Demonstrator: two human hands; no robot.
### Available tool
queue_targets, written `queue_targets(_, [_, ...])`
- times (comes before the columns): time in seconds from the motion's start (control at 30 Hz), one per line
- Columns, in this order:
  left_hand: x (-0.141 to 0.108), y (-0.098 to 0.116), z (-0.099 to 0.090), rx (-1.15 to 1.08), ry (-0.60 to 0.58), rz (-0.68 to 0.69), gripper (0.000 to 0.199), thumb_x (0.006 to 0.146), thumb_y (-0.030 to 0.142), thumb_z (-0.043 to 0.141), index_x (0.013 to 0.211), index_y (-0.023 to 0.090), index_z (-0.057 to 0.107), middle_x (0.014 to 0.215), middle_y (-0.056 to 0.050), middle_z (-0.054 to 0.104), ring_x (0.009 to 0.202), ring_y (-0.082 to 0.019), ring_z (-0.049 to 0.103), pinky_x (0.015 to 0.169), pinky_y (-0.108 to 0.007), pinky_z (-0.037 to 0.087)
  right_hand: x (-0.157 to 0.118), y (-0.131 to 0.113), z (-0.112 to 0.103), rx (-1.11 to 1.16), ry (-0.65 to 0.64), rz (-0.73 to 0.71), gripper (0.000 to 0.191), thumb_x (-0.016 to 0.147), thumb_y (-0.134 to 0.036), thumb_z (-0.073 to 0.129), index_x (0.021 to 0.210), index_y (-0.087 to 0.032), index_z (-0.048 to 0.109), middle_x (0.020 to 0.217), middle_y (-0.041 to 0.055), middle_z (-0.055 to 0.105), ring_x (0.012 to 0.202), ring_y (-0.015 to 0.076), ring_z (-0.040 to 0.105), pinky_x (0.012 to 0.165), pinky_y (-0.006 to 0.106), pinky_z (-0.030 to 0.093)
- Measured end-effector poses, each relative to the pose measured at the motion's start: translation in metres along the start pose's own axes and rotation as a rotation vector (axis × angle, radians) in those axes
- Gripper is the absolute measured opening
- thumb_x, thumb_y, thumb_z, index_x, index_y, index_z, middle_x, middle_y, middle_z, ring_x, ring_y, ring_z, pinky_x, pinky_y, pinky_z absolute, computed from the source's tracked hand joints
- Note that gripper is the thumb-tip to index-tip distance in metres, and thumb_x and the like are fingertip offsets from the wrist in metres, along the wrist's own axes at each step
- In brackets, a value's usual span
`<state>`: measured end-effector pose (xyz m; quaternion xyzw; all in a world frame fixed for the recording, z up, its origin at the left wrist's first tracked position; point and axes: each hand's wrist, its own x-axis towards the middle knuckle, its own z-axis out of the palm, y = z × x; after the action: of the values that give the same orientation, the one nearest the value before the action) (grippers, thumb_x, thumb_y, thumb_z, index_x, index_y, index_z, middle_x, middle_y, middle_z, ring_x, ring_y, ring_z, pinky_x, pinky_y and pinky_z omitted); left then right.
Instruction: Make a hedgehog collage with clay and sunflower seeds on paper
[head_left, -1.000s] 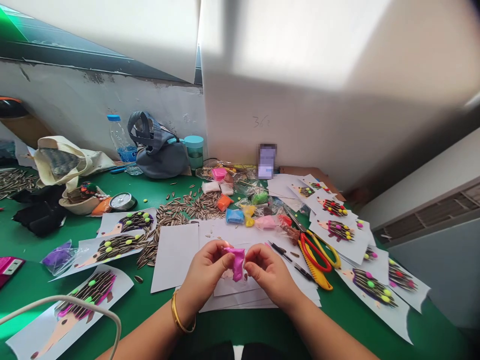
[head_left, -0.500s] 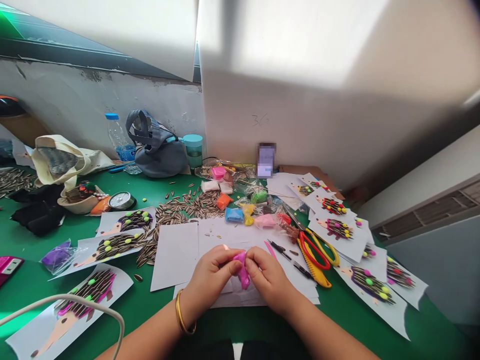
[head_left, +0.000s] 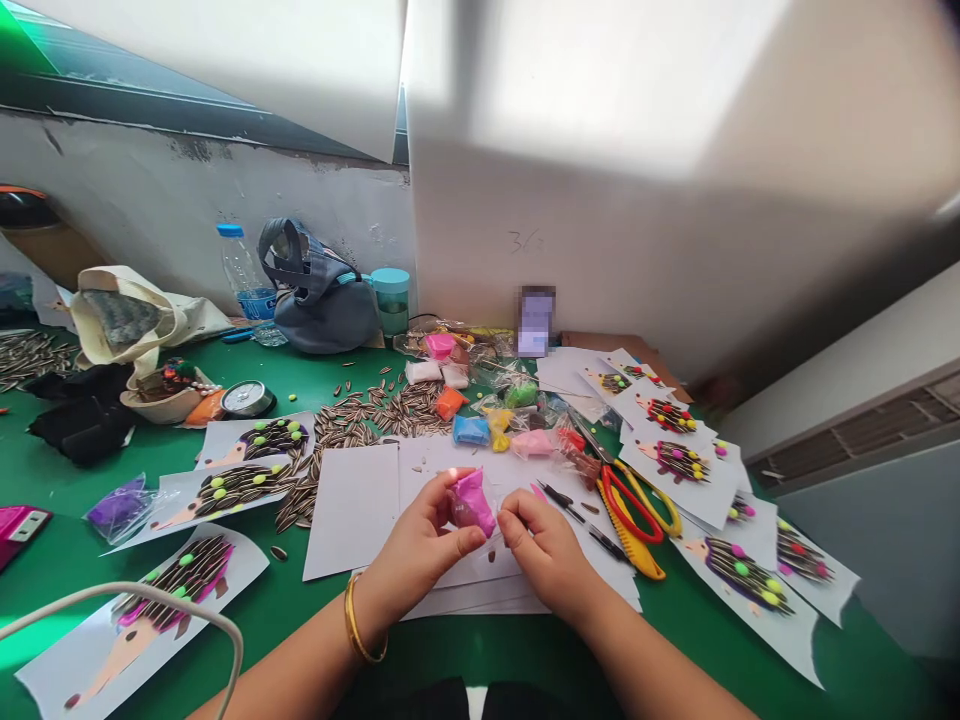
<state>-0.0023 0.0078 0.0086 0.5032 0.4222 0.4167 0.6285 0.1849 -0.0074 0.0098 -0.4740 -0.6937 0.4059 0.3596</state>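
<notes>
A lump of magenta modelling clay (head_left: 474, 500), in what looks like a clear plastic wrapper, is held between the thumb and fingers of my left hand (head_left: 429, 530). My right hand (head_left: 541, 545) is closed in a pinch at the lump's right edge, on the wrapper. Both hands are above white sheets of paper (head_left: 450, 595) in the middle of the table. Just right of my right hand, two black pens (head_left: 581, 520) and a thin magenta strip lie on the paper.
Sunflower seeds (head_left: 367, 410) are heaped behind the paper, beside wrapped clay in several colours, such as a blue pack (head_left: 471, 431). Red-handled scissors (head_left: 630, 505) and a yellow tool (head_left: 637, 560) lie right. Seed hedgehog pictures (head_left: 742, 580) flank both sides. A cable (head_left: 135, 592) crosses front left.
The clay has tilted up and shows more of its surface in my left hand. My right hand has shifted slightly right, from the clay to its edge.
</notes>
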Motion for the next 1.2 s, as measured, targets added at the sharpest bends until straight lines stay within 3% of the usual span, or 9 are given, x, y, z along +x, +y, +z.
queue_targets(0.1, [-0.003,-0.003,0.004,0.044,-0.087,-0.079,0.071,0.078,0.037,0.074,0.14,0.023,0.042,0.08,0.002,0.056,0.064,-0.011,0.05,0.059,-0.025,0.045,-0.001,0.001,0.003,-0.045,-0.001,-0.019,0.024,0.098,-0.032,0.042,0.077,-0.021,0.048,0.072,-0.0017,0.053,0.067,0.0136,0.049,0.063,0.025,0.037])
queue_targets(0.27, [-0.004,-0.007,0.009,0.058,-0.058,0.003,0.056,0.078,0.027,0.072,0.131,0.025,0.051,0.104,-0.004,0.058,0.077,-0.012,0.052,0.066,-0.024,0.044,-0.002,0.001,0.008,-0.126,-0.05,-0.051,0.02,0.097,-0.028,0.042,0.079,-0.021,0.047,0.076,-0.0005,0.054,0.069,0.0146,0.049,0.063,0.026,0.036])
queue_targets(0.43, [0.001,-0.002,0.006,-0.082,-0.014,-0.018,0.066,0.076,0.034,0.075,0.134,0.022,0.046,0.081,0.001,0.055,0.066,-0.011,0.049,0.06,-0.024,0.044,0.0,0.003,0.003,0.004,0.094,-0.034,0.029,0.1,-0.037,0.039,0.077,-0.021,0.047,0.068,-0.0019,0.053,0.063,0.0136,0.05,0.061,0.026,0.038])
queue_targets(0.63, [0.001,-0.003,0.004,-0.233,0.012,-0.017,0.061,0.083,0.041,0.069,0.135,0.027,0.039,0.076,0.004,0.051,0.064,-0.01,0.048,0.06,-0.024,0.042,0.0,0.007,0.003,0.081,0.095,-0.016,0.031,0.101,-0.042,0.039,0.078,-0.022,0.047,0.068,-0.002,0.053,0.06,0.0129,0.052,0.059,0.025,0.04])
queue_targets(0.8, [0.002,-0.005,0.002,-0.2,-0.011,-0.067,0.03,0.086,0.044,0.065,0.1,0.018,0.058,0.074,0.002,0.053,0.064,-0.009,0.045,0.06,-0.022,0.038,-0.001,0.007,0.004,0.117,0.016,-0.001,0.029,0.099,-0.044,0.043,0.082,-0.021,0.05,0.073,-0.0005,0.056,0.067,0.0143,0.055,0.064,0.027,0.043])
queue_targets(1.0, [0.002,0.0,0.0,0.02,-0.113,-0.079,0.034,0.079,0.047,0.071,0.084,0.013,0.064,0.069,0.001,0.055,0.064,-0.01,0.046,0.061,-0.023,0.037,0.0,0.007,0.005,0.335,0.003,0.057,0.037,0.087,-0.049,0.064,0.109,-0.022,0.053,0.083,0.0003,0.057,0.074,0.0155,0.055,0.066,0.029,0.045])
queue_targets(1.1, [0.0,0.002,0.0,-0.037,-0.027,-0.056,0.037,0.084,0.051,0.064,0.1,0.017,0.06,0.072,0.002,0.057,0.063,-0.011,0.05,0.062,-0.025,0.041,0.002,0.011,0.005,0.467,0.053,0.122,0.032,0.088,-0.046,0.064,0.106,-0.022,0.054,0.081,0.0004,0.06,0.068,0.0138,0.057,0.061,0.027,0.046])
queue_targets(1.2, [-0.001,0.003,0.002,-0.083,0.061,-0.007,0.029,0.088,0.047,0.06,0.098,0.021,0.055,0.081,0.0,0.06,0.07,-0.012,0.055,0.066,-0.026,0.046,0.004,0.015,0.003,0.558,0.144,0.161,0.032,0.087,-0.044,0.066,0.105,-0.022,0.051,0.082,0.0012,0.064,0.066,0.0142,0.06,0.054,0.025,0.047])
